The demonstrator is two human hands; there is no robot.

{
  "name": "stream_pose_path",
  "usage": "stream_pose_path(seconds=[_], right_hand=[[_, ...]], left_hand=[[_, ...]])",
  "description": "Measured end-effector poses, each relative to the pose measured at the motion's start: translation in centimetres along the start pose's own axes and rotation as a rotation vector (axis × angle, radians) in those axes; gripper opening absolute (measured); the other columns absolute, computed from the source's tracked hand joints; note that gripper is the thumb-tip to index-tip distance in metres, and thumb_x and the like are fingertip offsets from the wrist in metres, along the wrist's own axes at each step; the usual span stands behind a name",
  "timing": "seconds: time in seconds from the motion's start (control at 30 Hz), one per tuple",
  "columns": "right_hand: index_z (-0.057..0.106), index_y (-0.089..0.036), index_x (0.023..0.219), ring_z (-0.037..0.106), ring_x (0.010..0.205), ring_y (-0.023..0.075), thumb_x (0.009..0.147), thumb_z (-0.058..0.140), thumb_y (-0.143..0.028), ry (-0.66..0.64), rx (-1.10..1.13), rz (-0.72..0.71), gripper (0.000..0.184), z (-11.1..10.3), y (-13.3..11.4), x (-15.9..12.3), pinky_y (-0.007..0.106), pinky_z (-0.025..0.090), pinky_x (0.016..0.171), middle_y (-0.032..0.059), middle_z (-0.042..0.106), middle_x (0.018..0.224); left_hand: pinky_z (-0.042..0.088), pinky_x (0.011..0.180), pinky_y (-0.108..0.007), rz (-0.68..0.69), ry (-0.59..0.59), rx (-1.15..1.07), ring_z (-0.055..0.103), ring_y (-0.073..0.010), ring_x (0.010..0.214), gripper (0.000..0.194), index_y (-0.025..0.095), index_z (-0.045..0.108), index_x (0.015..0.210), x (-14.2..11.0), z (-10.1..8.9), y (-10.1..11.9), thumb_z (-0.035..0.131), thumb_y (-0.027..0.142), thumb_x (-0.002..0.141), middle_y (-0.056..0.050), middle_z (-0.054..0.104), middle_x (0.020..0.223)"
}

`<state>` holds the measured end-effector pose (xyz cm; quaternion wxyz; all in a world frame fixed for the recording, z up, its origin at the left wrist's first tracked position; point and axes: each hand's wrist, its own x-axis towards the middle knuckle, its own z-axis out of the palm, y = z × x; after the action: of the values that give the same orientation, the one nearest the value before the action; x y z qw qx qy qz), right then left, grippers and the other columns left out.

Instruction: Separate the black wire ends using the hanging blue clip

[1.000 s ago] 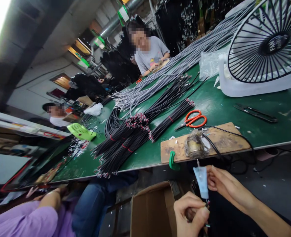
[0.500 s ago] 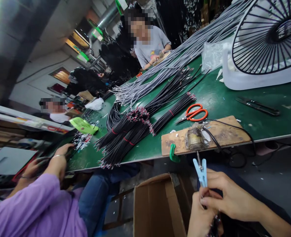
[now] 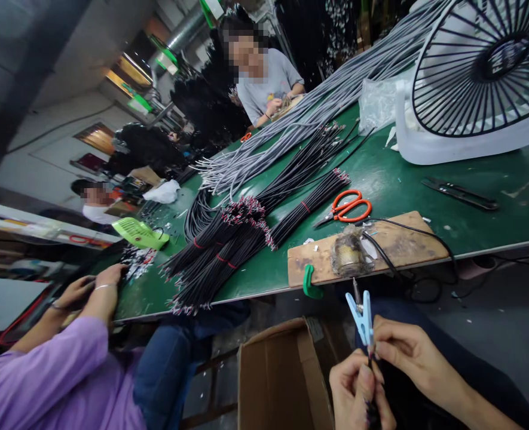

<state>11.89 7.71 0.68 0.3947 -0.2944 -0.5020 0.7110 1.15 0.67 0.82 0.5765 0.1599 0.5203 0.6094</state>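
Observation:
Low in front of me, below the table edge, both my hands meet on a thin black wire bundle (image 3: pixel 372 412). My left hand (image 3: pixel 358 391) is closed round the bundle from the left. My right hand (image 3: pixel 410 355) pinches a light blue plastic clip (image 3: pixel 361 318) that stands upright with its jaws pointing up, at the top of the bundle. Just above the clip, a wooden board (image 3: pixel 396 248) with a soldering stand (image 3: pixel 347 255) is clamped to the green table (image 3: pixel 394 185) by a green clamp (image 3: pixel 309 282).
Bundles of black wires (image 3: pixel 228 248) and grey cables (image 3: pixel 300 125) cover the table, with orange scissors (image 3: pixel 347 208), black tweezers (image 3: pixel 461 193) and a white fan (image 3: pixel 474 83). An open cardboard box (image 3: pixel 282 376) sits below. A person in purple (image 3: pixel 53 382) works at my left; two others sit farther off.
My hands and the blue clip have shifted slightly; the left hand has dropped a little lower on the bundle. The person in purple has brought both hands onto the table edge.

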Motion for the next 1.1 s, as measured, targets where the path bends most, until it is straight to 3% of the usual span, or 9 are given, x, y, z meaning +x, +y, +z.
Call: stream_pose_path(seconds=[0.1,0.23,0.47,0.57,0.73,0.87,1.0,1.1], right_hand=[[0.070,-0.019,0.081,0.057,0.075,0.0185,0.094,0.058,-0.028,0.018,-0.165,-0.137,0.020,-0.5,-0.7,0.1,0.031,0.044,0.073,0.0030,0.064,0.075],[0.070,-0.020,0.086,0.057,0.075,0.0180,0.093,0.058,-0.017,-0.001,-0.313,-0.298,0.015,-0.8,-1.3,0.1,0.034,0.043,0.078,0.0029,0.069,0.077],[0.067,-0.020,0.093,0.057,0.078,0.0180,0.092,0.056,-0.007,0.010,-0.434,-0.448,0.017,-0.7,-1.5,-0.1,0.035,0.041,0.081,0.0034,0.069,0.080],[0.064,-0.018,0.084,0.056,0.078,0.0178,0.095,0.053,-0.014,-0.019,-0.331,-0.280,0.016,-0.6,-1.6,-0.2,0.034,0.041,0.079,0.0036,0.063,0.080],[0.062,-0.014,0.080,0.048,0.068,0.0143,0.089,0.062,-0.042,-0.244,0.281,0.182,0.030,-0.5,-1.3,0.3,0.027,0.040,0.065,0.0001,0.051,0.073],[0.068,-0.012,0.081,0.041,0.064,0.0121,0.083,0.068,-0.049,-0.146,0.412,0.204,0.038,-0.4,-1.7,2.0,0.024,0.035,0.060,-0.0007,0.050,0.069],[0.072,-0.013,0.092,0.048,0.069,0.0145,0.082,0.063,-0.060,-0.078,0.412,0.189,0.049,0.0,-2.8,4.0,0.026,0.038,0.066,0.0031,0.059,0.076],[0.071,-0.013,0.078,0.048,0.063,0.0133,0.080,0.067,-0.058,-0.050,0.444,0.190,0.046,0.6,-3.5,4.8,0.026,0.038,0.062,0.0009,0.057,0.066]], left_hand=[[0.019,0.025,-0.014,-0.001,0.072,-0.002,0.037,-0.0041,0.024,0.047,0.015,0.059,0.060,-0.3,0.4,0.2,0.078,0.058,0.066,0.006,0.044,0.040],[0.022,0.024,-0.012,0.004,0.056,-0.012,0.039,-0.0040,0.024,0.048,0.016,0.054,0.054,-0.2,0.6,0.9,0.082,0.053,0.064,0.004,0.049,0.040],[0.021,0.024,-0.007,-0.019,0.085,0.028,0.035,0.0026,0.020,0.048,0.011,0.057,0.056,0.2,-0.3,0.5,0.084,0.050,0.062,0.001,0.058,0.050],[0.020,0.025,-0.006,-0.001,0.088,0.017,0.038,0.0026,0.021,0.042,0.012,0.063,0.059,0.2,-0.7,0.0,0.084,0.048,0.064,0.000,0.061,0.056],[0.026,0.027,-0.008,0.202,-0.059,0.097,0.039,0.0026,0.027,0.026,0.019,0.076,0.068,0.4,-0.7,0.7,0.082,0.044,0.068,0.001,0.062,0.063],[0.022,0.028,-0.010,0.327,-0.133,0.253,0.042,0.0015,0.029,0.015,0.022,0.079,0.069,0.7,-0.5,2.7,0.082,0.037,0.070,0.000,0.061,0.063],[0.019,0.029,-0.010,0.375,-0.141,0.304,0.042,0.0019,0.029,0.016,0.022,0.080,0.070,1.2,-0.1,4.3,0.080,0.038,0.072,0.001,0.058,0.063],[0.019,0.029,-0.010,0.348,-0.140,0.301,0.043,0.0020,0.029,0.020,0.022,0.080,0.070,1.7,0.1,4.6,0.080,0.041,0.071,0.002,0.055,0.062]])
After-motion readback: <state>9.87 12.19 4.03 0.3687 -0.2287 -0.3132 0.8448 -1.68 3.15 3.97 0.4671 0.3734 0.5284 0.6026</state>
